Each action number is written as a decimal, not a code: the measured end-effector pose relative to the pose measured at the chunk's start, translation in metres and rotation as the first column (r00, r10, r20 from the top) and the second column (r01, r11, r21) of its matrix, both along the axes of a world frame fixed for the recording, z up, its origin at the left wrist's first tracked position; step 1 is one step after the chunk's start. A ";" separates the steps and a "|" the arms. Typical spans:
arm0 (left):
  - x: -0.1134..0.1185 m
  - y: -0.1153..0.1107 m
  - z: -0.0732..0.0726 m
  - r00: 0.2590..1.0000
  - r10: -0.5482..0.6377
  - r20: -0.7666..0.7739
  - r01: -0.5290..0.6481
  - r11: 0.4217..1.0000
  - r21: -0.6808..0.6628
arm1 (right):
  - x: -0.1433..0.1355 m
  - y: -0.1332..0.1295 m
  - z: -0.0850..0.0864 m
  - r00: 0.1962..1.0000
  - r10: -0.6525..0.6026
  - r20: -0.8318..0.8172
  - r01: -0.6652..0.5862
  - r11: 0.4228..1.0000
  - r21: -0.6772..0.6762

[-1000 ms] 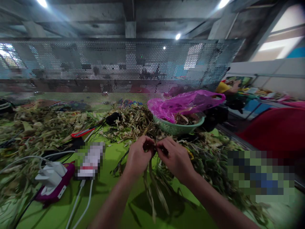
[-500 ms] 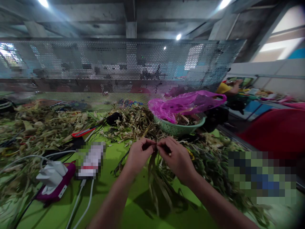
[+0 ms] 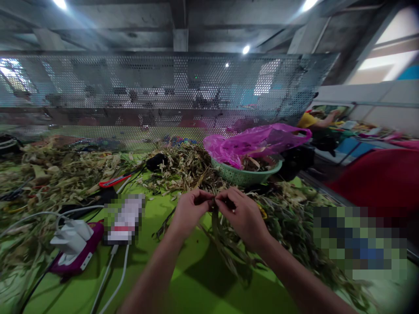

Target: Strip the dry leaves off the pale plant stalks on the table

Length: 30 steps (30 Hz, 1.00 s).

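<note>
My left hand (image 3: 193,210) and my right hand (image 3: 241,214) meet over the middle of the green table (image 3: 183,290), thumbs and forefingers pinched close together. Between them they grip the top of a dried plant bunch (image 3: 225,250), whose long leafy strands hang below the fingers. The exact spot they pinch is small and partly covered by the fingertips. To the right of my right hand lies a heap of greener stalks (image 3: 291,231). Just beyond my fingertips spreads a pile of dry, papery plant bits (image 3: 186,168).
A green basket (image 3: 248,175) with a pink plastic bag (image 3: 258,139) stands behind my hands. On the left are a purple power strip (image 3: 78,257), a blurred phone (image 3: 126,218), white cables and a red cutter (image 3: 114,181). A perforated metal screen (image 3: 147,93) closes the back.
The hanging strands have swung to the right and away from me. Both hands keep their pinch in nearly the same place.
</note>
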<state>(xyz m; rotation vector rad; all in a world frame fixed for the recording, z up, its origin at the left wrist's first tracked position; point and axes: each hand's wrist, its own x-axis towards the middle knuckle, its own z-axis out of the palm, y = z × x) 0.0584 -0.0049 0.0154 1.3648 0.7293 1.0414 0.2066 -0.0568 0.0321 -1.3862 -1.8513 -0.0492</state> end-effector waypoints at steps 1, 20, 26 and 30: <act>0.000 0.000 0.000 1.000 0.014 -0.025 -0.014 1.000 0.022 | 0.000 0.000 0.000 1.000 0.005 0.000 -0.005 1.000 -0.007; -0.006 0.004 0.008 0.978 0.207 0.007 -0.206 0.976 -0.076 | 0.007 0.005 0.003 0.661 -0.010 -0.750 -0.370 0.866 -0.337; -0.011 0.009 0.004 0.970 0.198 -0.141 -0.174 0.971 0.165 | 0.008 0.003 0.010 0.411 -0.025 -0.911 -0.546 0.794 -0.267; -0.016 0.012 0.002 0.876 0.276 -0.396 -0.080 0.892 0.445 | 0.008 0.004 0.012 0.424 -0.037 -0.905 -0.503 0.821 -0.270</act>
